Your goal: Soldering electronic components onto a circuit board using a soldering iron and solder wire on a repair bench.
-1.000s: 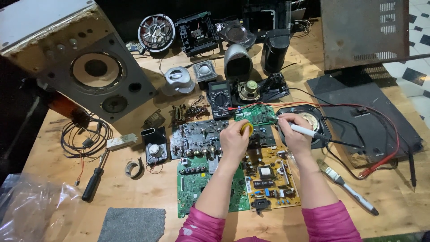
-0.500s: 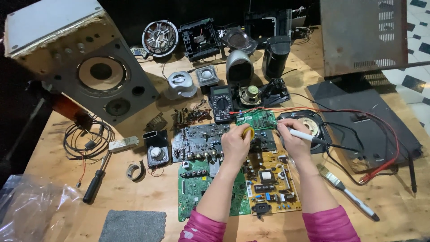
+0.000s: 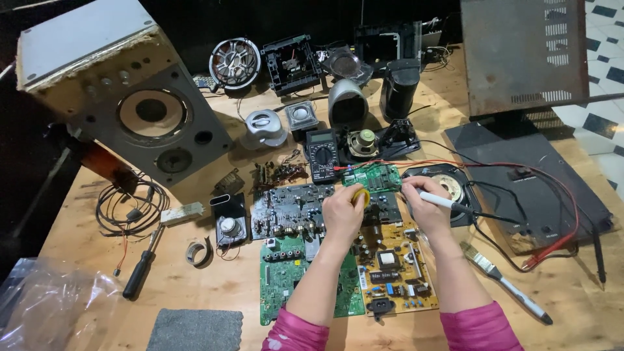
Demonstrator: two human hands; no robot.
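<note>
Left hand pinches a yellow tape roll over the small green board mid-desk; right hand grips a white soldering iron just beside it. Multimeter, speaker box, grey board and tan board crowd around. Bare desk near right edge, by the brush.

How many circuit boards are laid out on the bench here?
4 at least: a small green board beyond the hands, a dark grey board left of the left hand, a green board nearest the camera, and a yellow board beside it. Others may lie hidden underneath.
</note>
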